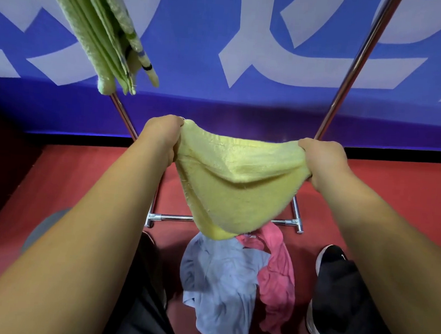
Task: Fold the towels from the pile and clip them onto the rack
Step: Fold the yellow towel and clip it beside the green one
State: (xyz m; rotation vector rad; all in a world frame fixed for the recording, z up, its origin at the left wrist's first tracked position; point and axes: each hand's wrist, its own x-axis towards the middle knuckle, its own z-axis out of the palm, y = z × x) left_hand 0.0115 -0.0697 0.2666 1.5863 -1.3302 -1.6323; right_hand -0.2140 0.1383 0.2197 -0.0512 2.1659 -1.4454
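Red floor (395, 189); hands stretch yellow towel (236, 191).

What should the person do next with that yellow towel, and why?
Probably bring the two hands together to fold it in half: the left hand and right hand hold the yellow towel spread, unfolded, below the hanging green towel.

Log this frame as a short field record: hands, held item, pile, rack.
left hand: shut on one top corner of the yellow towel
right hand: shut on the other top corner
yellow towel: held up, stretched between both hands, sagging in the middle, lower edge hanging over the pile
pile: blue towel and pink towel, crumpled on the red floor between the feet
rack: metal frame, base bar behind the pile
already hung: folded green towel, upper left; clip not visible
stage: yellow towel not yet folded
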